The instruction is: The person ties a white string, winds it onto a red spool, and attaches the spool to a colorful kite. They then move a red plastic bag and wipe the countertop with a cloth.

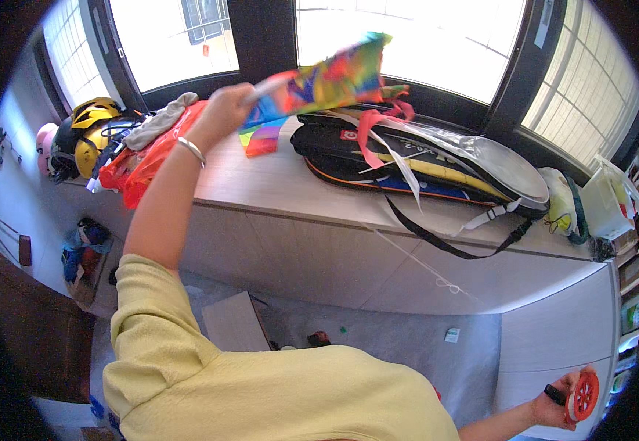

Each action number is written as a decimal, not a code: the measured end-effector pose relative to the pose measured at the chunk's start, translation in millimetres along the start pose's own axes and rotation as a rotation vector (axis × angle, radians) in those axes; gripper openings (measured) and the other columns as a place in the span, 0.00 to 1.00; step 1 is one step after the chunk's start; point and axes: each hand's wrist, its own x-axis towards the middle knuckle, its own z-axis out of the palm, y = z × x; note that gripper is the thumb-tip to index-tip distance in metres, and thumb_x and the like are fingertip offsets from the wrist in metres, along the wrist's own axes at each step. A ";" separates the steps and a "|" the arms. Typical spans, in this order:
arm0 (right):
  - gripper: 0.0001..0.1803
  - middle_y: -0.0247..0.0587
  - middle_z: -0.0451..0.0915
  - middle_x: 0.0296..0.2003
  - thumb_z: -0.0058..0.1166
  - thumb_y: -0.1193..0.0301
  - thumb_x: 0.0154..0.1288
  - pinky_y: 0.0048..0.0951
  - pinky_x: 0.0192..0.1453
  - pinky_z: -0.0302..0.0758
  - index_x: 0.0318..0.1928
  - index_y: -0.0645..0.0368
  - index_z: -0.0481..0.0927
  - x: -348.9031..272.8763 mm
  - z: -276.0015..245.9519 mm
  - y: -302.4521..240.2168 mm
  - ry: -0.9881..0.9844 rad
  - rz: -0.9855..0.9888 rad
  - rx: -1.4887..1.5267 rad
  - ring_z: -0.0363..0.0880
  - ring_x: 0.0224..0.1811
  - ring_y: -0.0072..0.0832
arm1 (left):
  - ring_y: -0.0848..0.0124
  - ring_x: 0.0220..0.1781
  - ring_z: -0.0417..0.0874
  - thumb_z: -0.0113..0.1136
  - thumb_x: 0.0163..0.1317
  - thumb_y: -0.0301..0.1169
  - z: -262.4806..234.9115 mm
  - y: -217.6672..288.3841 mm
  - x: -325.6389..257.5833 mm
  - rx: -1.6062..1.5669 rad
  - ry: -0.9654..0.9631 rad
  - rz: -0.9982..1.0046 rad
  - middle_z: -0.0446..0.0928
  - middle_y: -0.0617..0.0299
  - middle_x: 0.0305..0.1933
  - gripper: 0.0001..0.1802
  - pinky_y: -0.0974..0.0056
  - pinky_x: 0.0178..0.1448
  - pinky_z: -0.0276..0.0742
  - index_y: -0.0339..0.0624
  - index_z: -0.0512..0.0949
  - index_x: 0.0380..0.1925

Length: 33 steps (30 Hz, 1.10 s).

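My left hand [228, 110], with a bangle at its wrist, is raised over the window ledge. Its fingers are closed round one end of a folded rainbow-coloured kite [327, 81], which is blurred and slants up to the right. A pink ribbon [367, 136] and white strips dangle near the kite's far end, over the racket bag [430, 158]. Low at the right, my right hand [551, 409] grips a red kite-string reel [585, 395] with a black handle. A thin pale string [415, 257] hangs across the cabinet front, with a loop in it.
Left of the kite lie a red plastic bag [154, 154], a grey cloth [159, 121] and helmets [93, 143]. A white bin [604, 202] stands at the ledge's right end. The racket bag's black strap [437, 246] hangs over the edge. A board [235, 323] lies on the floor.
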 end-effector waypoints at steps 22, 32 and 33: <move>0.22 0.45 0.79 0.28 0.53 0.47 0.56 0.42 0.34 0.75 0.31 0.54 0.79 -15.3 -232.6 -246.2 0.370 -0.137 -0.155 0.76 0.29 0.40 | 0.60 0.51 0.79 0.43 0.71 0.29 43.3 91.2 -75.3 -1.781 1.078 -0.735 0.75 0.54 0.51 0.16 0.51 0.58 0.76 0.35 0.67 0.56; 0.24 0.44 0.77 0.23 0.49 0.42 0.60 0.47 0.31 0.78 0.25 0.49 0.75 -2.4 -235.0 -311.2 0.302 -0.339 -0.408 0.75 0.23 0.40 | 0.68 0.34 0.81 0.65 0.58 0.44 97.5 161.9 -63.8 -1.314 -0.047 -0.784 0.76 0.59 0.40 0.23 0.63 0.36 0.78 0.41 0.71 0.46; 0.24 0.44 0.78 0.24 0.49 0.42 0.60 0.48 0.31 0.78 0.26 0.49 0.76 -5.4 -223.7 -307.5 0.310 -0.314 -0.287 0.76 0.23 0.40 | 0.68 0.35 0.81 0.65 0.58 0.43 91.6 164.0 -72.4 -1.199 -0.083 -0.739 0.76 0.59 0.40 0.23 0.63 0.37 0.78 0.41 0.71 0.46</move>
